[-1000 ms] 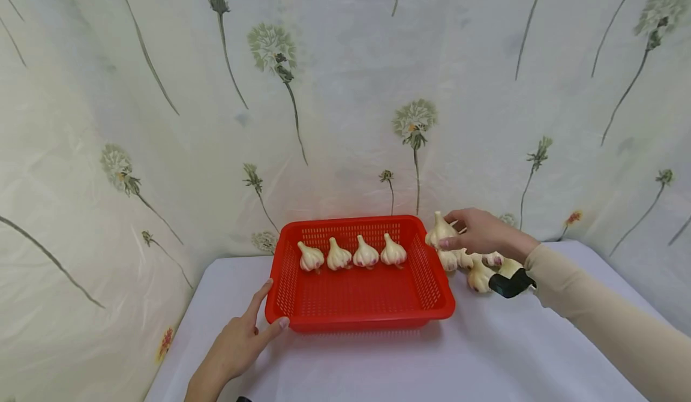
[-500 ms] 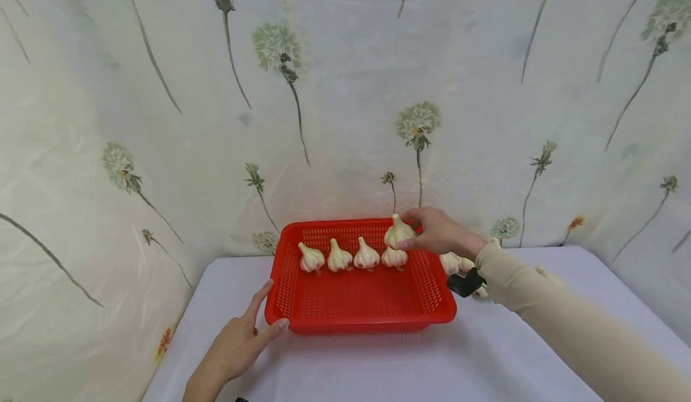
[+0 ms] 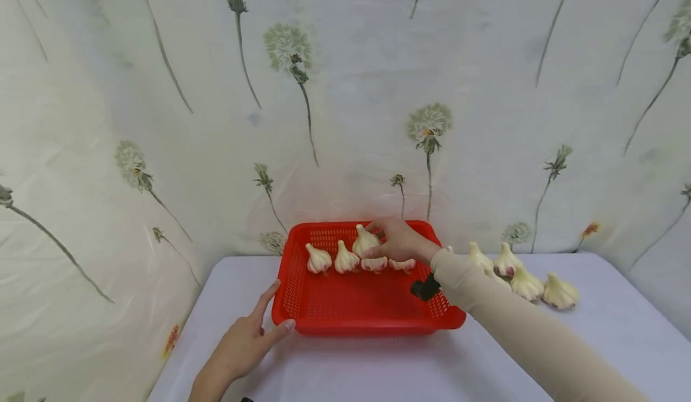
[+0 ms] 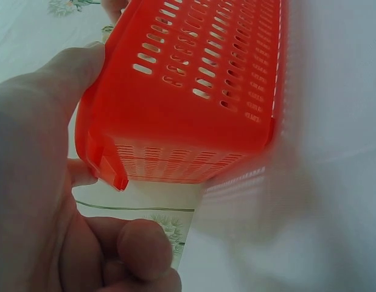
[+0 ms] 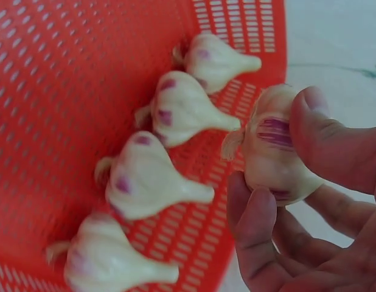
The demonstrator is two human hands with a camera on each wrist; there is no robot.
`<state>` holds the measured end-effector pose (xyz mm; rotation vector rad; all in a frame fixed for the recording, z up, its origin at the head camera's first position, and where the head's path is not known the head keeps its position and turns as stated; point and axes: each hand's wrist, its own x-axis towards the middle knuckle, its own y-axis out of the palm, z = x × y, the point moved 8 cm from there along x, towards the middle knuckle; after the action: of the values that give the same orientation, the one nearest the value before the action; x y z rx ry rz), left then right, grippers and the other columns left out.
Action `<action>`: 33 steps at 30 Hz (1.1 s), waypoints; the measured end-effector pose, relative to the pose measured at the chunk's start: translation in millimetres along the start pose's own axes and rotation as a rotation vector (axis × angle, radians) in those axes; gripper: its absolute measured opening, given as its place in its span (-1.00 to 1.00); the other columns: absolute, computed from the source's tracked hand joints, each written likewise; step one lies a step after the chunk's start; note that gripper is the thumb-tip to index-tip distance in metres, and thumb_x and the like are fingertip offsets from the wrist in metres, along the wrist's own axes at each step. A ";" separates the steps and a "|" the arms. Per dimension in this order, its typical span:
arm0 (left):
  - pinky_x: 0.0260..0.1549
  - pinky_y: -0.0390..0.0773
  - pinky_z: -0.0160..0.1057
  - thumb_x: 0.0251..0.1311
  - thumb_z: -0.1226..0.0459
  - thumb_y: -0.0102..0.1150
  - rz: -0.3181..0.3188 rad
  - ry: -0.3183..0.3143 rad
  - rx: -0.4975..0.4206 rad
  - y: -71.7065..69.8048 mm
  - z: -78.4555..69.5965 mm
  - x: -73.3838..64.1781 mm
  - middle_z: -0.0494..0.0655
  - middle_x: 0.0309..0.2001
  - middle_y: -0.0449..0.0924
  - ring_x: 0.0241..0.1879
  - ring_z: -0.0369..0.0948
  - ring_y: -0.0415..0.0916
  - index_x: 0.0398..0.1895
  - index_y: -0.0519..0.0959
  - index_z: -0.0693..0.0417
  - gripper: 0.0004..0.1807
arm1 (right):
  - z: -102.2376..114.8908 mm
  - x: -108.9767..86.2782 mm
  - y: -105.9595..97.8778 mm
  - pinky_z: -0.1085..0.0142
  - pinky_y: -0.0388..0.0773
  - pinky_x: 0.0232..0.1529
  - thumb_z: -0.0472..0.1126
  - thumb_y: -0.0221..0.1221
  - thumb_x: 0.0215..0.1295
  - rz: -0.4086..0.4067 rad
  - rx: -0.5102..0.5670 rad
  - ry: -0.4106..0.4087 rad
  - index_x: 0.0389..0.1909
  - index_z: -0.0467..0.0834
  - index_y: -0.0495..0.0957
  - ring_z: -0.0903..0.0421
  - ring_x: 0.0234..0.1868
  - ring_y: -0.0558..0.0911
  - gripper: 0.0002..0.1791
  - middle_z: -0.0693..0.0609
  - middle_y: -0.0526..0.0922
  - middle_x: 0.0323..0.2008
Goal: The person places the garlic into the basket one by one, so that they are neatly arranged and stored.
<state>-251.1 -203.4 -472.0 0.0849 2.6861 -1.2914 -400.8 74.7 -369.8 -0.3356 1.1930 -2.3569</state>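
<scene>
No text, label, brand, number or sign can be read in any of the three views. On the backdrop [image 3: 356, 120] only printed dandelions [image 3: 288, 48] are shown, on the garlic bulbs [image 5: 148, 176] only purple patches, and on the red basket [image 3: 367, 300] only slots. On the black piece [image 3: 426, 288] at the right wrist, seen small and dark, lettering could perhaps be missed.

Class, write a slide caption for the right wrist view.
Right hand holding a garlic bulb; four more bulbs lie in a red basket.
</scene>
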 end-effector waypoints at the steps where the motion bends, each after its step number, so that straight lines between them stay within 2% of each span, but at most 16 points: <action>1: -0.62 0.34 -0.29 0.06 -0.45 0.05 0.001 0.001 -0.003 -0.1 0.0 -0.2 -0.08 -0.62 0.41 -0.62 -0.19 0.33 0.54 -0.01 -0.51 -0.03 | 1.7 2.6 4.1 0.05 0.56 0.04 -0.07 0.41 0.17 0.007 0.006 -0.005 0.24 -0.19 0.49 -0.10 0.09 0.54 -0.37 -0.10 0.55 0.15; 9: -0.64 0.31 -0.29 0.07 -0.43 0.05 0.000 0.018 0.009 -1.9 0.7 2.6 -0.09 -0.64 0.39 -0.64 -0.19 0.32 0.53 -0.02 -0.56 -0.05 | 10.7 24.8 41.8 0.17 0.59 -0.07 -0.02 0.40 0.17 0.062 0.066 -0.045 0.24 -0.09 0.49 0.04 -0.02 0.56 -0.38 -0.01 0.58 0.10; 14: -0.63 0.34 -0.28 0.09 -0.42 0.06 -0.010 0.019 0.010 -2.8 0.1 3.4 -0.08 -0.62 0.39 -0.62 -0.19 0.34 0.53 -0.02 -0.56 -0.07 | 16.1 34.7 64.7 0.08 0.55 0.05 -0.05 0.38 0.21 0.098 0.005 -0.113 0.22 -0.13 0.50 -0.04 0.06 0.59 -0.42 -0.06 0.57 0.15; 16: -0.62 0.36 -0.28 0.07 -0.44 0.06 -0.013 0.013 0.010 -2.4 0.9 3.3 -0.08 -0.62 0.39 -0.61 -0.18 0.35 0.52 -0.02 -0.57 -0.05 | 18.3 37.1 71.6 0.01 0.52 0.10 -0.06 0.38 0.20 0.118 -0.012 -0.121 0.20 -0.15 0.51 -0.06 0.06 0.60 -0.44 -0.10 0.58 0.14; 18: -0.61 0.37 -0.27 0.06 -0.45 0.05 -0.014 0.012 0.011 -1.2 1.7 3.1 -0.07 -0.61 0.39 -0.60 -0.17 0.36 0.53 -0.02 -0.57 -0.04 | 18.9 39.5 78.0 -0.07 0.41 0.21 -0.07 0.40 0.18 0.130 -0.026 -0.113 0.17 -0.13 0.53 -0.05 0.06 0.61 -0.46 -0.09 0.61 0.10; 21: -0.60 0.38 -0.26 0.06 -0.46 0.03 -0.012 0.013 0.010 -0.6 1.9 3.1 -0.06 -0.60 0.39 -0.58 -0.16 0.37 0.53 -0.02 -0.57 -0.04 | 20.6 42.9 85.9 -0.12 0.35 0.24 -0.07 0.42 0.15 0.135 -0.035 -0.117 0.15 -0.12 0.56 -0.04 0.06 0.63 -0.46 -0.07 0.66 0.03; 23: -0.60 0.38 -0.26 0.06 -0.46 0.02 -0.012 0.017 0.012 -0.7 1.8 3.1 -0.06 -0.61 0.39 -0.57 -0.16 0.37 0.53 -0.02 -0.57 -0.05 | 21.5 45.5 91.1 -0.09 0.39 0.22 -0.09 0.43 0.13 0.133 -0.042 -0.125 0.14 -0.12 0.57 -0.03 0.05 0.63 -0.47 -0.06 0.67 0.01; 25: -0.61 0.38 -0.26 0.07 -0.46 0.02 -0.010 0.017 0.012 -1.1 2.0 2.8 -0.07 -0.61 0.39 -0.59 -0.17 0.36 0.53 -0.03 -0.58 -0.05 | 23.7 48.2 95.5 0.02 0.51 0.10 -0.09 0.44 0.11 0.124 -0.055 -0.145 0.11 -0.12 0.59 -0.01 0.01 0.64 -0.48 -0.04 0.68 -0.01; 28: -0.63 0.34 -0.27 0.07 -0.46 0.02 -0.011 0.016 0.016 -2.2 2.5 2.8 -0.07 -0.64 0.38 -0.62 -0.17 0.33 0.52 -0.03 -0.61 -0.07 | 27.0 51.9 99.9 0.12 0.56 -0.02 -0.06 0.46 0.08 0.099 -0.083 -0.168 0.08 -0.12 0.62 0.04 -0.07 0.63 -0.47 -0.01 0.68 -0.07; 33: -0.63 0.33 -0.28 0.06 -0.48 0.00 -0.008 0.010 0.011 -2.6 3.5 3.0 -0.08 -0.63 0.38 -0.62 -0.17 0.33 0.52 -0.05 -0.62 -0.05 | 29.9 54.9 102.9 0.19 0.55 -0.12 0.01 0.50 0.00 0.071 -0.063 -0.144 0.02 -0.07 0.66 0.12 -0.18 0.60 -0.47 0.07 0.70 -0.18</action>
<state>-253.9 -207.8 -472.6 0.0820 2.6899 -1.3121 -404.4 -26.5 -434.9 -0.4675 1.1928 -2.1981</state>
